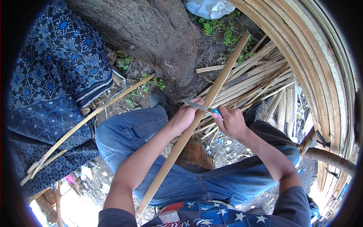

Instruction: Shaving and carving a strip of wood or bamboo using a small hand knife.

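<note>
Long wooden pole (174, 152) slants from by your shirt (242, 218), over the lap of your jeans (151, 189), out past both hands, probably so it stays steady and within easy reach; can't tell if it touches the denim. Your left hand (185, 116) is wrapped on it, fingers closed though partly hidden, likely to stop it rolling. Your right hand (232, 123) has fingers clamped on the blue handle of a knife (198, 106), blade lying across the pole, tip by your left hand, seemingly for control. Brown block (198, 154) sits between your legs, under the pole. Farther: loose wood strips (242, 89), bent strip bundle (308, 60) at right, patterned cloth (56, 64) at left, then tree trunk (151, 34), white bag (209, 8).
</note>
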`<action>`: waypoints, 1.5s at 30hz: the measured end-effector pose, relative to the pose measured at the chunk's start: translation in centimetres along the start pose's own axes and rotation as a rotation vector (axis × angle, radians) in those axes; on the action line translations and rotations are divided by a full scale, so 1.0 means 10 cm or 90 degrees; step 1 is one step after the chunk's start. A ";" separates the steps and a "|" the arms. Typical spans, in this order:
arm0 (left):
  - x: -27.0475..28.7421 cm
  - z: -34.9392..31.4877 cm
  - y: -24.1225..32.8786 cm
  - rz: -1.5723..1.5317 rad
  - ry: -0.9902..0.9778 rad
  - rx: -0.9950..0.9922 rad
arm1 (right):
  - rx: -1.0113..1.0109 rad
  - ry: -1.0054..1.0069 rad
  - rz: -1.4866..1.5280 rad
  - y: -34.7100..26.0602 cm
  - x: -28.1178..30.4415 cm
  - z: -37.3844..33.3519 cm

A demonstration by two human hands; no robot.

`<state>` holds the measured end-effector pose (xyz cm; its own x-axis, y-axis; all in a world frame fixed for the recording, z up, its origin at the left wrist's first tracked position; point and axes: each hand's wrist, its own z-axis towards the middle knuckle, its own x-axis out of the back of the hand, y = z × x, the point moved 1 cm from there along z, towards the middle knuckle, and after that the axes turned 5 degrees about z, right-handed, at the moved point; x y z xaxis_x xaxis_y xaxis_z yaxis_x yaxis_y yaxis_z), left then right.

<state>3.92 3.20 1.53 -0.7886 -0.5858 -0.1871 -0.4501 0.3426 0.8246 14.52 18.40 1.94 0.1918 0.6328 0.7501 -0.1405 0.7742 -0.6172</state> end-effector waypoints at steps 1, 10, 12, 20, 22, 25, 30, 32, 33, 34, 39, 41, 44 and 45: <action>-0.01 0.00 -0.01 -0.016 0.025 0.013 | 0.004 -0.009 0.004 0.00 0.00 0.00; -0.17 -0.12 0.17 -0.039 -0.042 0.047 | 0.026 0.019 -0.079 0.16 0.09 -0.01; -0.16 -0.13 0.14 -0.026 -0.030 0.024 | -0.057 0.045 -0.146 0.30 0.13 0.07; -0.17 -0.10 0.21 -0.069 -0.025 0.042 | -0.030 0.025 -0.068 0.20 0.13 0.08; -0.13 -0.10 0.20 -0.055 -0.036 0.054 | -0.011 0.008 -0.083 0.11 0.11 0.04; -0.12 -0.12 0.20 -0.036 -0.053 0.067 | -0.019 -0.021 -0.048 0.11 0.11 0.02; -0.18 -0.17 0.27 -0.012 -0.045 0.040 | -0.041 0.017 -0.148 0.30 0.12 0.07; -0.20 -0.19 0.26 -0.024 -0.055 0.030 | -0.126 0.044 -0.202 0.55 0.23 0.12; -0.22 -0.20 0.24 -0.022 -0.058 0.028 | -0.150 0.081 -0.247 0.75 0.29 0.16; -0.22 -0.21 0.19 -0.024 -0.068 0.040 | -0.174 0.116 -0.292 0.84 0.31 0.18; -0.19 -0.17 0.22 -0.055 -0.056 0.046 | -0.141 -0.019 -0.131 0.44 0.15 0.11; -0.12 -0.14 0.22 -0.088 -0.023 0.034 | -0.061 -0.005 -0.070 0.13 0.09 0.07; -0.13 -0.15 0.24 -0.071 -0.056 0.034 | -0.026 -0.009 -0.075 0.11 0.13 0.04; -0.12 -0.15 0.24 -0.070 -0.057 0.034 | -0.005 -0.013 -0.093 0.13 0.15 0.04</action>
<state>4.44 3.61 4.58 -0.7662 -0.5554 -0.3232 -0.5559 0.3204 0.7671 14.21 20.38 2.35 0.1899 0.5141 0.8364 -0.1057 0.8577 -0.5032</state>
